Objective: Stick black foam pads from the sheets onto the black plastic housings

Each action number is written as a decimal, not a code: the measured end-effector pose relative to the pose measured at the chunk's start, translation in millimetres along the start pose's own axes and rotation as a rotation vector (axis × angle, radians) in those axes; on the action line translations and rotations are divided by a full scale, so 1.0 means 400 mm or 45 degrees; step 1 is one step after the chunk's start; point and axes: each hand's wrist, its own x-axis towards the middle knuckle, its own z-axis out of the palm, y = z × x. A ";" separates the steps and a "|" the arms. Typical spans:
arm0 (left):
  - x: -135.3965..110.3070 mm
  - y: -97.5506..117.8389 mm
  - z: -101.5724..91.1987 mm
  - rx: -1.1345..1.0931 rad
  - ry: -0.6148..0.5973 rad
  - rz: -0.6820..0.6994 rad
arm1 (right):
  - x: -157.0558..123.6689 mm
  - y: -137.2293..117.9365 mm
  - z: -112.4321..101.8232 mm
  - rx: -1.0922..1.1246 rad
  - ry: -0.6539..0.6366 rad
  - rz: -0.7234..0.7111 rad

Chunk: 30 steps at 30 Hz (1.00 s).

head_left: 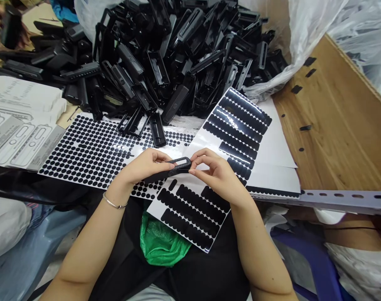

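Note:
My left hand [143, 166] is closed round a narrow black plastic casing [174, 166], held level just above the table's near edge. My right hand [214, 171] pinches the casing's right end, with thumb and forefinger pressed together on it. Under both hands lies a white sheet of black oblong adhesive pads [190, 209], which overhangs my lap. A sheet of small black round dots [93, 150] lies to the left of it. A silver bangle [113, 203] sits on my left wrist.
A big heap of black plastic casings [165, 54] fills the back of the table, spilling from a clear plastic bag [303, 33]. Printed label sheets [21, 133] lie at left. Bare wooden tabletop [334, 125] shows at right; a perforated metal rail [344, 196] edges it. A green bag [159, 242] is in my lap.

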 end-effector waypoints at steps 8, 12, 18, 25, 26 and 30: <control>0.001 0.003 0.000 0.043 -0.021 -0.001 | -0.004 -0.011 0.000 -0.111 -0.026 -0.034; 0.000 0.003 0.001 0.042 -0.016 0.000 | -0.006 -0.012 0.004 -0.143 -0.010 -0.062; 0.000 0.001 0.004 -0.019 -0.002 0.017 | -0.008 -0.012 0.008 -0.174 0.002 -0.087; -0.002 -0.004 -0.003 -0.229 0.076 -0.054 | -0.009 -0.010 -0.042 -0.004 0.218 -0.121; -0.001 -0.006 -0.008 -0.274 0.129 -0.060 | -0.008 -0.008 -0.054 0.001 0.262 -0.124; -0.001 -0.010 -0.026 -0.464 0.401 -0.068 | 0.000 0.009 -0.073 -0.339 0.022 -0.033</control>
